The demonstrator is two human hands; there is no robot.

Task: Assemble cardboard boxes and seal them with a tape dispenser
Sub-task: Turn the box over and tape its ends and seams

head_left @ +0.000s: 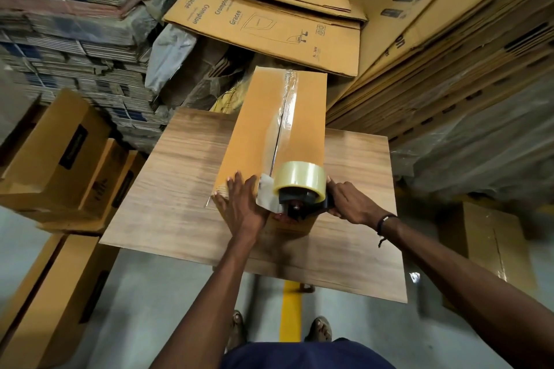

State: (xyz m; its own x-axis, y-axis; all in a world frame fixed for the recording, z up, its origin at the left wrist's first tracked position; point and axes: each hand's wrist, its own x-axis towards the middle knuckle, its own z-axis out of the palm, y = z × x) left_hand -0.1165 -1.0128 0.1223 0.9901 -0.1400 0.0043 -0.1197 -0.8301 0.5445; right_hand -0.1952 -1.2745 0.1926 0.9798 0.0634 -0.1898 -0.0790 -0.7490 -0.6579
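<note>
On the box [257, 129], tape dispenser [299, 192] (right-hand grip [349, 201]).

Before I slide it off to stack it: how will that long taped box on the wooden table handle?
The long box probably slides easily, since the wooden table looks smooth. It overhangs the table's far edge, so it may tip if pushed further away. Its length likely makes it awkward for one hand.

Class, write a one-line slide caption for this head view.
Left hand steadies the box while right hand holds the tape dispenser at its near end.
</note>
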